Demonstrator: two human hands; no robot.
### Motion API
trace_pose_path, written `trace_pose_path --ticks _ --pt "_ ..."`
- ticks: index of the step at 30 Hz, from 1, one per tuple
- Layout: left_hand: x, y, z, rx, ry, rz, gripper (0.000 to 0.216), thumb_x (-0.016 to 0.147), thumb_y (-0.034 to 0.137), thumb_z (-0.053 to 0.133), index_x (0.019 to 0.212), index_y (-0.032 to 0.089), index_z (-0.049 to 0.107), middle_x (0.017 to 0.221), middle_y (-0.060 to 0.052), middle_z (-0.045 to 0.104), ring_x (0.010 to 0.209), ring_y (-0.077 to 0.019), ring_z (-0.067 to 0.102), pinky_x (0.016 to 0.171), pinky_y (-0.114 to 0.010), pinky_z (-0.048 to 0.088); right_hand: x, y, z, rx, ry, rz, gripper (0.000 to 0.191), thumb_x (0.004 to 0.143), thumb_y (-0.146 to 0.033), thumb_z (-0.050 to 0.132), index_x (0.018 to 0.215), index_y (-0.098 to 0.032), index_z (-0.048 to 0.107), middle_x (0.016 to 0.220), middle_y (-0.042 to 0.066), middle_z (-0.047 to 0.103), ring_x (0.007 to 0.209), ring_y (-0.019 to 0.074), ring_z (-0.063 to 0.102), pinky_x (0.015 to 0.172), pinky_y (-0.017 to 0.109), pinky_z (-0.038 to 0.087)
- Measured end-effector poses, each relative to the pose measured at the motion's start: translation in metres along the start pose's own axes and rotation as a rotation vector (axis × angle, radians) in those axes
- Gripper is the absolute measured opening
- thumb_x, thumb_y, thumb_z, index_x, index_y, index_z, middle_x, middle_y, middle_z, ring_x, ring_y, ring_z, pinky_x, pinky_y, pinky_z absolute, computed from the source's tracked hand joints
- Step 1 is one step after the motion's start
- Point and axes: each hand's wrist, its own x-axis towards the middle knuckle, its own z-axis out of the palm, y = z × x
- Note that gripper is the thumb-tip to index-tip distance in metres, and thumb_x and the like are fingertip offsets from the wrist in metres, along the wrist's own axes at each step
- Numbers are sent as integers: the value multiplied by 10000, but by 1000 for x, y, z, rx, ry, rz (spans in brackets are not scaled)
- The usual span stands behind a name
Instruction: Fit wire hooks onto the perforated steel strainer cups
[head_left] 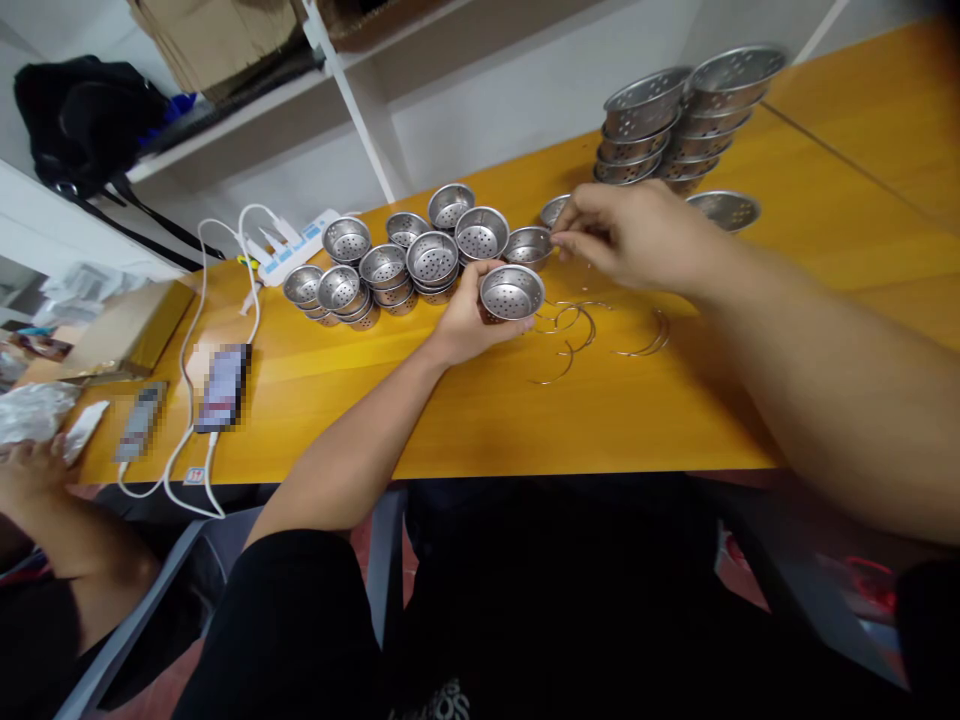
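My left hand (466, 325) is wrapped round a small perforated metal cup (512, 295), its open mouth tilted up toward me. To its right, my right hand (626, 228) is closed in a pinch, fingertips beside the rim of another perforated cup (527, 247). Whatever may be between those fingertips is too small to make out. Below the right hand, thin curved wires (577, 320) lie loose on the table. Several more perforated cups (433, 262), some stacked, stand just left of and behind my left hand.
Tall stacks of larger perforated cups (697, 125) stand at the back right, with a wide one (724, 210) in front. On the left are a power strip (300, 250), white cables, two phones (223, 388) and a cardboard box (135, 330). Another person's hand (30, 470) rests at the far left.
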Motion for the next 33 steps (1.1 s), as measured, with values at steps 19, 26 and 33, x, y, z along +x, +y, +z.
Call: trace_pose_path --ticks 19,26,33 --pt "3 12 -7 97 15 29 1125 778 860 1174 1563 248 650 1530 -179 844 1388 -377 871 1287 -665 731 1 5 8 110 8 -4 124 1184 -214 824 1289 -276 803 1197 135 932 1060 362 862 1060 542 638" --pt "3 -7 -8 75 37 62 1054 964 813 1052 1713 285 531 1633 -170 786 1465 -364 867 1334 -666 734 1 -2 10 202 34 -9 83 1159 -296 846 1202 -283 776 1090 109 899 958 341 803 996 536 624" --pt "3 -16 -10 92 19 53 1051 976 824 1019 1716 294 493 1662 -183 723 1539 -392 802 1373 -724 694 0 -27 25 399 -67 20 264 1180 -463 864 1072 -309 679 708 -27 593 665 220 472 731 438 419"
